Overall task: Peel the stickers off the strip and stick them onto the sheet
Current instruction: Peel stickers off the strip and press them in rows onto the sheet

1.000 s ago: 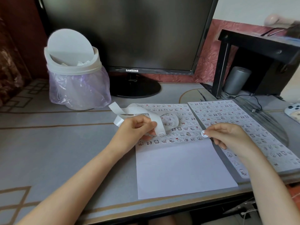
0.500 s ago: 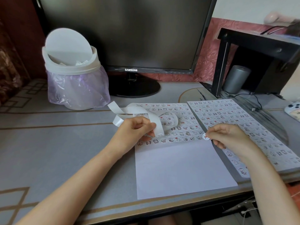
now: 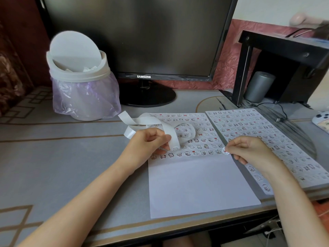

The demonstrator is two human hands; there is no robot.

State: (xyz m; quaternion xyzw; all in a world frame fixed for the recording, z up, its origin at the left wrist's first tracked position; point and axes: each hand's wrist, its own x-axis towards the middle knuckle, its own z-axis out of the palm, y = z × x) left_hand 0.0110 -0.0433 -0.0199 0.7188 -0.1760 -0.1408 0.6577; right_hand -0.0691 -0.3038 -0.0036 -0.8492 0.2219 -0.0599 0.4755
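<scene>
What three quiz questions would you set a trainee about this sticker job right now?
1. True or false: the right hand pinches a sticker by the right edge of the half-filled sheet.
2. What do the left hand fingers hold? A) the strip B) a pen C) scissors
3. Fill in: the near part of that sheet, closest to the person, is ___ of stickers.

Key: 1 true; 2 A; 3 bare.
</scene>
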